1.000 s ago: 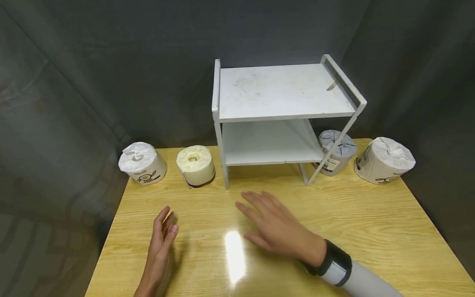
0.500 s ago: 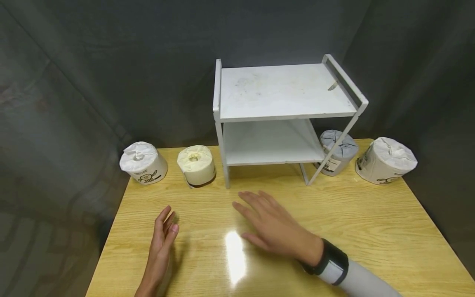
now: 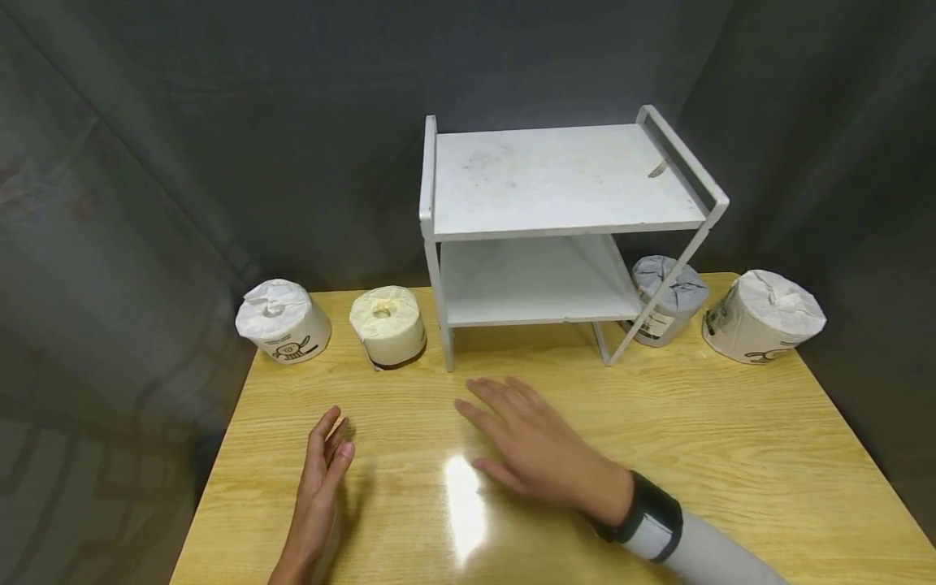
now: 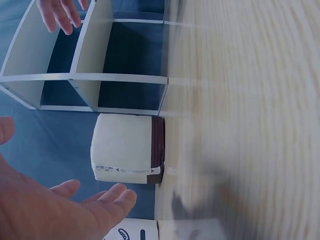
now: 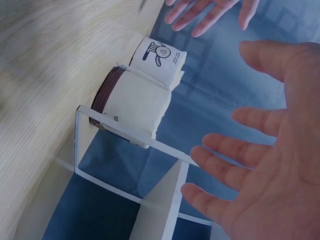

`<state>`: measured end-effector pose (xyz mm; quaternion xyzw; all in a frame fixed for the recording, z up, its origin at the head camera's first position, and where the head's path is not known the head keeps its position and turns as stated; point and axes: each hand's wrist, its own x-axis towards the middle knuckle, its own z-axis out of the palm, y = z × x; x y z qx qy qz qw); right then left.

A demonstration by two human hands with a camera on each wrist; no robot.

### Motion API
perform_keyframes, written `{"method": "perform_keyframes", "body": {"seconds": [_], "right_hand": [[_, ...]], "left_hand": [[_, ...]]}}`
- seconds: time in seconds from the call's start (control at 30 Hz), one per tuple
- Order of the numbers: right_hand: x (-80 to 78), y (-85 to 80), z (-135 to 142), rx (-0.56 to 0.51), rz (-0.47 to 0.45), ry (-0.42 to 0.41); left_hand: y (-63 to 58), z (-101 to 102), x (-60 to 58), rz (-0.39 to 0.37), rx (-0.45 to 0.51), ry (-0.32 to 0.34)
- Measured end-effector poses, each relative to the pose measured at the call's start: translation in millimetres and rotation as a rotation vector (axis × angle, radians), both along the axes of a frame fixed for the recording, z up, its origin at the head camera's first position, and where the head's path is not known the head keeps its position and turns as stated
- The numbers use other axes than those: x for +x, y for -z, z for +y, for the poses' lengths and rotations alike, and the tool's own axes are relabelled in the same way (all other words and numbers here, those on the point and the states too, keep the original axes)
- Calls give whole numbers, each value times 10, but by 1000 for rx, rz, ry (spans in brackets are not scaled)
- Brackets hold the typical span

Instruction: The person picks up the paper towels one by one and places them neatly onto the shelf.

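Note:
My left hand point(image 3: 320, 487) hovers over the front left of the wooden table, fingers loosely extended and holding nothing. My right hand point(image 3: 537, 443), fingers spread, hangs in front of the white two-tier shelf point(image 3: 537, 280) and also holds nothing. Left of the shelf stand a cream paper-wrapped toilet roll point(image 3: 391, 333) with a dark band at its base and a white wrapped toilet roll point(image 3: 288, 321) with a printed cartoon. Behind the shelf's right leg a grey wrapped roll point(image 3: 676, 296) is partly hidden. A larger white wrapped roll point(image 3: 764, 317) stands to its right.
The wooden table point(image 3: 731, 455) runs back to a dark curtain point(image 3: 329, 146) that surrounds it on the back and sides. The shelf's raised side rails point(image 3: 687, 162) and thin legs stand up from the table's back middle.
My right hand has drifted slightly to the left. The left hand, the rolls and the shelf stay about where they were.

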<state>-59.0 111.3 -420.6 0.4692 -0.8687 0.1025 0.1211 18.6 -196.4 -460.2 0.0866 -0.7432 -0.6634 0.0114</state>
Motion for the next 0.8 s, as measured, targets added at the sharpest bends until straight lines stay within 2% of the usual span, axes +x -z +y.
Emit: {"method": "perform_keyframes", "body": {"seconds": [0.23, 0.8], "right_hand": [[-4, -11, -41, -17, 1, -18], [1, 15, -93, -37, -2, -26]], "left_hand": [[3, 18, -19, -69, 35, 0], [57, 47, -34, -83, 37, -4]]}}
